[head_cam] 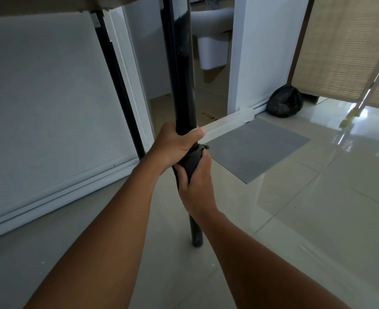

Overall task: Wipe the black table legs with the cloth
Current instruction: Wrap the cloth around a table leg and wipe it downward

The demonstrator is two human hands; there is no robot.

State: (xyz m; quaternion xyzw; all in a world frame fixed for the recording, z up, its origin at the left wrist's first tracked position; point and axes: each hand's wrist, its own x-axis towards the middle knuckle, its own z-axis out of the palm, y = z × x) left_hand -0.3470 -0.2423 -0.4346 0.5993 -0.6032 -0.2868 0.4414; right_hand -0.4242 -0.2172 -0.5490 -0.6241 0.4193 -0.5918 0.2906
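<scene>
A glossy black table leg (180,63) runs from the tabletop down to the tiled floor in the middle of the view. My left hand (175,144) is wrapped around the bare leg about halfway down. Just below it, my right hand (195,181) is shut on a dark grey cloth (191,159) that is folded around the leg. The leg's foot (196,238) shows under my right wrist. A second, thinner black table leg (117,81) stands farther back on the left, close to the white wall.
The pale table underside (50,5) spans the top left. Behind the leg, an open doorway shows a white basin (213,30). On the glossy tiles lie a grey mat (255,148) and a black bag (284,101). At right, a mop handle (366,90) leans before a bamboo blind (344,47).
</scene>
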